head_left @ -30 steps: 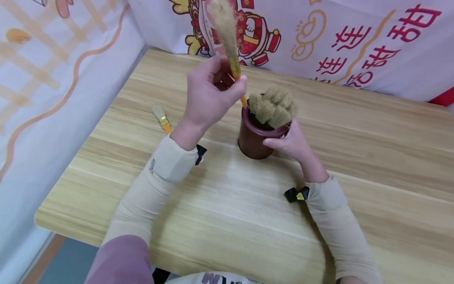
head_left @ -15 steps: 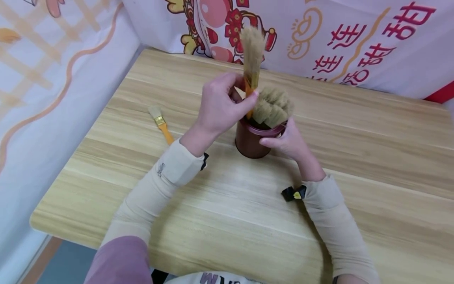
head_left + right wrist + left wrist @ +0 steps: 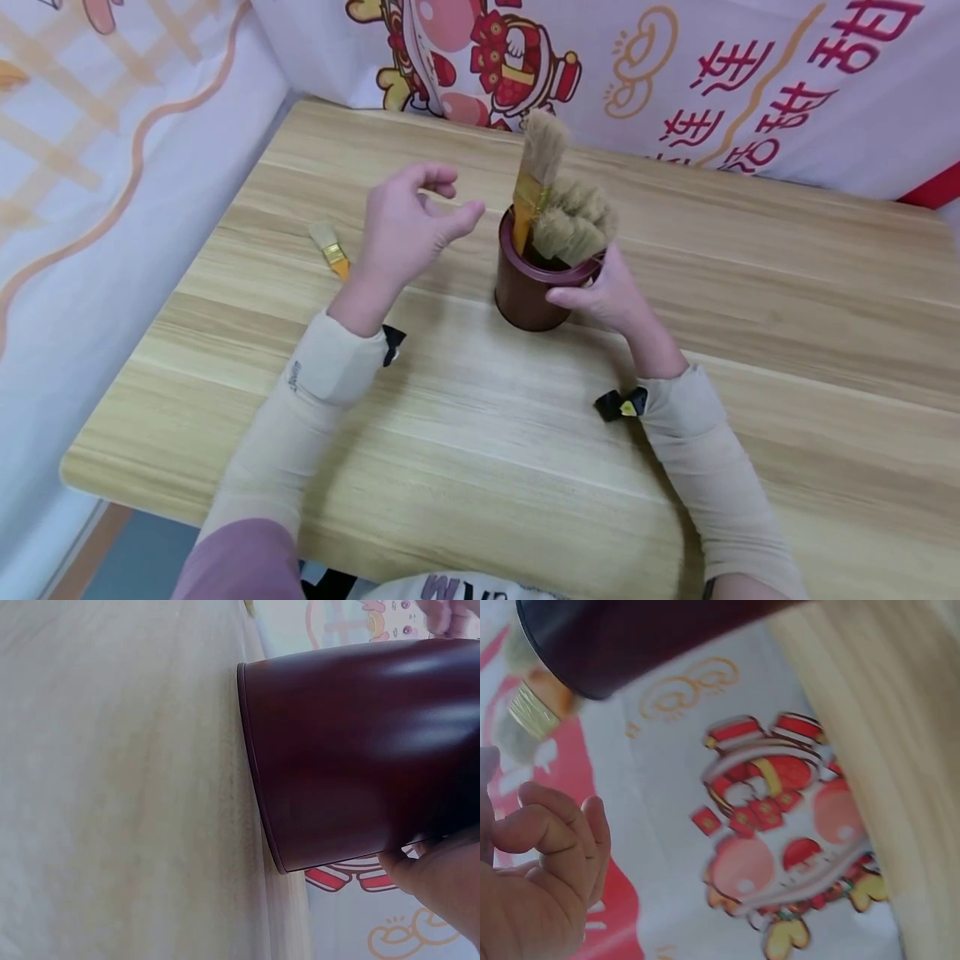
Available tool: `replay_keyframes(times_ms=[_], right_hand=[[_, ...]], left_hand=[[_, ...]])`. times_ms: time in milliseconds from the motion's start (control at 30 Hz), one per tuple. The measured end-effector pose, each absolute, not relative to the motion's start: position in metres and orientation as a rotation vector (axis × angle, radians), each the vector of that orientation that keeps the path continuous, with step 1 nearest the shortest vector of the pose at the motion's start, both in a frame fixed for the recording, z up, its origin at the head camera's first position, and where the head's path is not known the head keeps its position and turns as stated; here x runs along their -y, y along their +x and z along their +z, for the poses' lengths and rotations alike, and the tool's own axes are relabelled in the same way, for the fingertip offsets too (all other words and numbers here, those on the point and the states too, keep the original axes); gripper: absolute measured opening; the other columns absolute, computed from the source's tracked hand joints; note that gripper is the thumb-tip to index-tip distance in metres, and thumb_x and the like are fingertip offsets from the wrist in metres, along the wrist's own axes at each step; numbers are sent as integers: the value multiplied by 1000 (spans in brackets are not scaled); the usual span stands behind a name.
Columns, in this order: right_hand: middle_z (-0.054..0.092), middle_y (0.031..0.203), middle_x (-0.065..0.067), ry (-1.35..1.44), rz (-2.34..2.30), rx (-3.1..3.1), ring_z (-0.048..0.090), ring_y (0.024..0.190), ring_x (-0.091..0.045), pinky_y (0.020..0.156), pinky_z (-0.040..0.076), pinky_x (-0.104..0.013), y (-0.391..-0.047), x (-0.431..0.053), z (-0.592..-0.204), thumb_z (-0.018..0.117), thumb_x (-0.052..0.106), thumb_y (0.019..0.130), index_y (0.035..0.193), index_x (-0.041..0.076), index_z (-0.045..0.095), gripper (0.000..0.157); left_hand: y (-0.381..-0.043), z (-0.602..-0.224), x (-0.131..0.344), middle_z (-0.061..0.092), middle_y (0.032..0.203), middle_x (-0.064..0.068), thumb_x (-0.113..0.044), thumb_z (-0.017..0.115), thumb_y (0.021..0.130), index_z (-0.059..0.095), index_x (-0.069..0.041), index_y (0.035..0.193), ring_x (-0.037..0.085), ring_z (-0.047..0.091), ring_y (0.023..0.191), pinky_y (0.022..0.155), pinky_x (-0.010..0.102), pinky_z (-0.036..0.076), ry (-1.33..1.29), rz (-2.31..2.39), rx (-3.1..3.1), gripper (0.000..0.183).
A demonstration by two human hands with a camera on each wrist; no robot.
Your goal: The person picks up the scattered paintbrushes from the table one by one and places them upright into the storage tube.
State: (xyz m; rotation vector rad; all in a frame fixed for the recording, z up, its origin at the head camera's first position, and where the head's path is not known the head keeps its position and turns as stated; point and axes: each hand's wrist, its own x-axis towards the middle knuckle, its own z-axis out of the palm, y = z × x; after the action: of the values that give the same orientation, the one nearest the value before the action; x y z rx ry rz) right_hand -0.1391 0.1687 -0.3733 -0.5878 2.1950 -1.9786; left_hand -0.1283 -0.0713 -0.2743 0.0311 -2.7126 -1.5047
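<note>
A dark brown cylindrical pot (image 3: 528,292) stands upright on the table, bristly brush heads (image 3: 576,225) crowding its right side. Along its left rim leans a paintbrush (image 3: 530,196) with an orange handle, bristles up. My right hand (image 3: 621,296) grips the pot at its right side, thumb across the front; in the right wrist view the fingers (image 3: 435,881) wrap its wall. To the left of the pot, my left hand (image 3: 401,233) is raised with nothing in it, fingers loosely bent and thumb apart. A smaller paintbrush (image 3: 330,248) lies left of that hand, its handle end hidden by the wrist.
The wooden table (image 3: 480,450) reaches from my body to a printed cloth backdrop (image 3: 735,83) at the back. Another white cloth (image 3: 97,208) rises along the table's left edge.
My left hand has brought the paintbrush down into the pot, let go of it and drawn back to the left. My right hand has kept its grip on the pot.
</note>
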Motion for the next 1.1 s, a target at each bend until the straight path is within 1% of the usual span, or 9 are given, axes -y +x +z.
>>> replay_keyframes(times_ms=[233,367,433,500,567,667,900,1000,1100], right_hand=[[38,148,-12,-561,-1965,-2199,36,137,-21,119,25,-39,-138,-166,-374,89,25,66,148,10,24,106],[40,146,-12,-520,-1952,-2226,38,135,-19,117,28,-36,-135,-168,-374,86,14,68,147,8,25,100],[41,146,-11,-528,-1958,-2235,39,134,-17,116,29,-34,-134,-170,-373,84,6,69,147,7,27,96],[41,146,-11,-547,-1967,-2233,39,134,-15,116,29,-31,-134,-169,-373,81,1,68,147,8,28,95],[42,146,-11,-575,-1974,-2222,39,134,-14,116,29,-29,-135,-166,-373,80,-2,68,147,8,29,95],[41,147,-11,-576,-1953,-2226,38,135,-15,116,28,-30,-135,-165,-373,80,-3,68,147,9,29,95],[42,146,-10,-560,-1963,-2219,39,133,-14,116,29,-29,-134,-164,-371,77,-7,68,147,9,29,94],[44,144,-9,-569,-1977,-2217,40,132,-13,115,29,-28,-134,-164,-371,76,-8,67,146,9,31,92],[44,144,-8,-601,-1979,-2216,41,132,-13,115,30,-28,-136,-164,-371,79,-5,67,146,10,33,93]], left_hand=[[-127,-283,86,60,103,6,-29,75,83,63,-6,114,11,52,67,56,21,43,68,-1502,2675,40],[-129,-285,91,62,101,7,-31,68,87,63,-4,113,15,55,78,65,23,46,122,-1389,2716,37],[-130,-287,103,64,107,10,-34,63,89,62,-4,117,18,58,89,75,26,50,228,-1302,2818,41],[-132,-291,126,66,89,6,-38,58,91,65,-5,100,18,59,79,70,29,50,353,-1158,2961,35],[-135,-299,156,61,71,4,-41,53,93,61,-6,84,19,56,67,61,31,48,462,-988,3106,37],[-139,-316,194,41,48,-4,-43,48,95,46,-10,68,13,40,46,45,28,35,583,-860,3248,43],[-144,-340,220,41,47,-5,-45,48,96,58,-2,94,8,38,42,41,23,34,818,-1041,3367,45],[-145,-341,215,40,47,-6,-45,51,95,58,-2,91,8,39,42,41,22,34,839,-1029,3343,43],[-146,-341,208,41,46,-4,-42,57,91,57,-5,78,10,40,41,41,23,35,783,-884,3364,39]])
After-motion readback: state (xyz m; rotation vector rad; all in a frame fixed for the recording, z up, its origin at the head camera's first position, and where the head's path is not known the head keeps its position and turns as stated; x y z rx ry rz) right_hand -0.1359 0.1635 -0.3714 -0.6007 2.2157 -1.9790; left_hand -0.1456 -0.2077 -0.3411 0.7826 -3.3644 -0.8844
